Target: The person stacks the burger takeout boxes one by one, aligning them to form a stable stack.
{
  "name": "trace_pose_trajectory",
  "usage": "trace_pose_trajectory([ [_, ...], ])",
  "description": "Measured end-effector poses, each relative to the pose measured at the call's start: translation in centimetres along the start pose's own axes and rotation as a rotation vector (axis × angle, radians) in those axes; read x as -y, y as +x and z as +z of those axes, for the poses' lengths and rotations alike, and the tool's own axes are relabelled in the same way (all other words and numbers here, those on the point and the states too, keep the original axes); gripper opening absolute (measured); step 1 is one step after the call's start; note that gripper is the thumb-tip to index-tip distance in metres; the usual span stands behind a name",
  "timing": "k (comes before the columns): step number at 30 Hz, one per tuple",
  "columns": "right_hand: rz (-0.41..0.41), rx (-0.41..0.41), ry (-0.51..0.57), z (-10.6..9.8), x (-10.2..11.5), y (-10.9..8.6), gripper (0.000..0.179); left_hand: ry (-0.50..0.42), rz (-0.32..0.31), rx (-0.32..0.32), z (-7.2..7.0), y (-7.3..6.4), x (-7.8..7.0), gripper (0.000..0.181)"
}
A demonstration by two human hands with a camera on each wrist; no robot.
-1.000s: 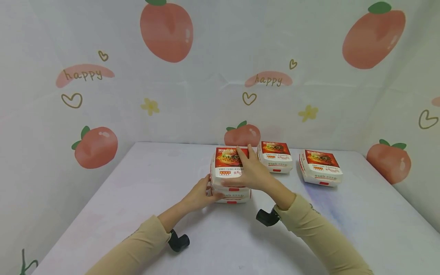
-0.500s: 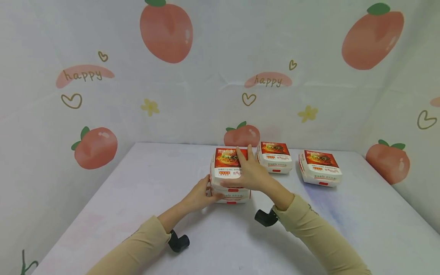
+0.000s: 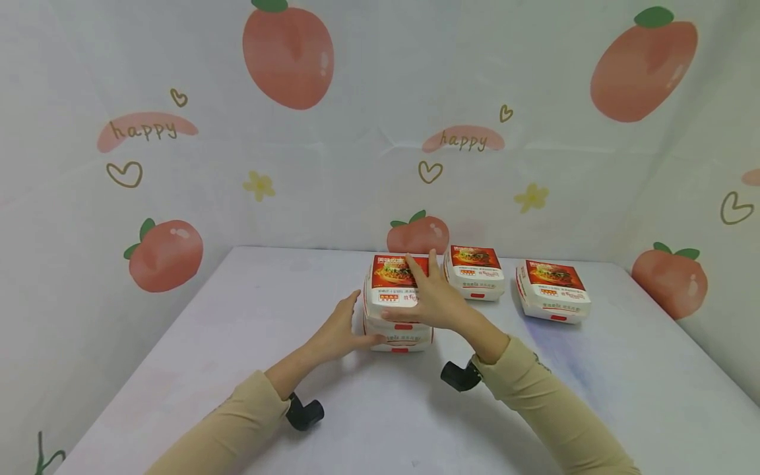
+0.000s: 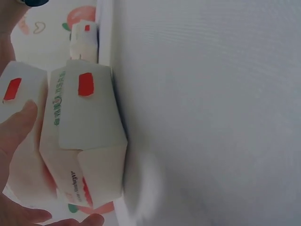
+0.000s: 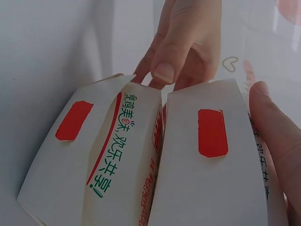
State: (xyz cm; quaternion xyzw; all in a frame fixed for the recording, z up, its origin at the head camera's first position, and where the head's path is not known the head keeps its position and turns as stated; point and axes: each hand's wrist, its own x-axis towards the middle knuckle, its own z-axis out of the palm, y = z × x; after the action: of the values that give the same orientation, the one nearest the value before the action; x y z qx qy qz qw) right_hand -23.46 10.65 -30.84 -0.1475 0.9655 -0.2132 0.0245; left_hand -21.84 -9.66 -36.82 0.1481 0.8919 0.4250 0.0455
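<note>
Two white burger boxes are stacked one on the other, seen in the head view as the upper burger box (image 3: 388,297) and the lower burger box (image 3: 410,338). My right hand (image 3: 439,300) grips the upper one, thumb along its front and fingers over its right part. At the stack's left side is my left hand (image 3: 337,333), thumb and fingers spread apart, thumb tip by the lower box's front. The left wrist view shows its fingers (image 4: 70,221) extended beside the stack. Red tabs mark both box fronts, among them the lower box's (image 5: 75,121).
Behind the right hand stands another burger box (image 3: 475,274), and one more burger box (image 3: 553,291) lies farther right. The white table (image 3: 285,290) meets a fruit-printed backdrop (image 3: 344,171) at its far edge. Black wrist cameras hang under both sleeves.
My left hand has loosened from the stack's left side and shifted slightly left, its fingers spreading. The right hand and the boxes have stayed in place.
</note>
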Motion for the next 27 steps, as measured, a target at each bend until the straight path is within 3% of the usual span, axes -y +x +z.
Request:
trace_pose_trajectory([
  [9,-0.011,-0.026,-0.018,-0.6,0.0,-0.2,0.108,-0.002,0.004,-0.025,-1.1,-0.2,-1.0,0.104],
  [15,-0.028,-0.090,0.046,-1.4,-0.5,-0.4,0.098,-0.054,0.089,-0.045,-1.3,-0.3,-1.5,0.102],
  [20,-0.069,-0.154,0.125,-2.2,-1.6,-0.8,0.085,-0.046,0.162,-0.061,-1.0,-0.4,-1.6,0.096],
  [27,-0.062,-0.207,0.159,-3.1,-3.9,-1.8,0.075,-0.030,0.167,-0.056,-0.6,-0.6,-1.7,0.088],
])
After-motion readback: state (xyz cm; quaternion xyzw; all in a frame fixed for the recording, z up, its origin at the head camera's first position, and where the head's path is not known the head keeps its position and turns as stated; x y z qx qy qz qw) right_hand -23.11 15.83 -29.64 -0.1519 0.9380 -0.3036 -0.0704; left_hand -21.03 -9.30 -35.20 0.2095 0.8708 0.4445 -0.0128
